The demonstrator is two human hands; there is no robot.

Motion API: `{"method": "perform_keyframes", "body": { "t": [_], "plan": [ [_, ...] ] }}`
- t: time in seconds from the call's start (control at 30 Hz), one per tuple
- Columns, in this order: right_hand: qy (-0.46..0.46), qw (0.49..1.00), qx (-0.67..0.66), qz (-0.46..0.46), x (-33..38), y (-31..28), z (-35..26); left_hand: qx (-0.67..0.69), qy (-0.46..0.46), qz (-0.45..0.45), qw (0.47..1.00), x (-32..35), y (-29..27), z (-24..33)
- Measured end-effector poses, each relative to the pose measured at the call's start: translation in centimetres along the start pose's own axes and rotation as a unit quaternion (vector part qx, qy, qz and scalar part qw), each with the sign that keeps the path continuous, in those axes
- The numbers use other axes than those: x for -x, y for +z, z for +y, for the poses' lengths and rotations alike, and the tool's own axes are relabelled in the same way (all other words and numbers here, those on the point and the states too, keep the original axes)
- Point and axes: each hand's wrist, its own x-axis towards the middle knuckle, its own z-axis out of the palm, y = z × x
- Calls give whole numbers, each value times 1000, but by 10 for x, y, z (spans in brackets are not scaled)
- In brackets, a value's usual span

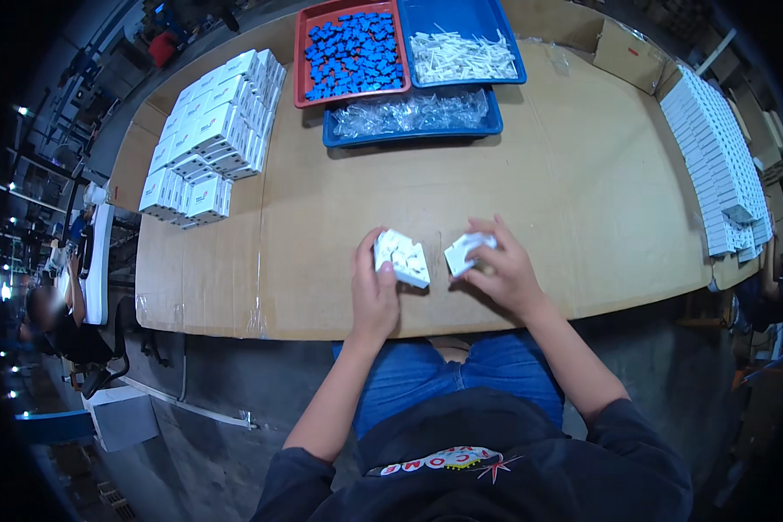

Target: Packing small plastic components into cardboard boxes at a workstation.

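Note:
My left hand (376, 296) is closed round a shallow white box (402, 257), with its thumb along the near side. The box face turned up looks uneven, with whitish parts too small to make out. To its right, my right hand (505, 271) grips a smaller white flat piece (466, 252) between curled fingers and thumb. The fingers cover part of that piece, so its exact kind is unclear. The box and the piece are apart, with a narrow gap between them above the table's near side.
Stacked white boxes (202, 130) stand at the left, and long rows of white boxes (713, 157) at the right. At the back are a red tray (301, 61) of blue parts, a blue tray (518, 65) of white sticks and a blue tray (409, 141) of clear bags. Cardboard (583, 200) covers the table.

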Motion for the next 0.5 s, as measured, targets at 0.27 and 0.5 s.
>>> {"method": "perform_keyframes", "body": {
  "t": [0.27, 0.5],
  "plan": [
    [12, 983, 102, -151, 38, -13, -20, -362, 82, -218, 903, 35, -34, 24],
    [44, 985, 112, -120, -14, 5, 7, -408, 61, -181, 893, -4, -8, 25]
  ]
}}
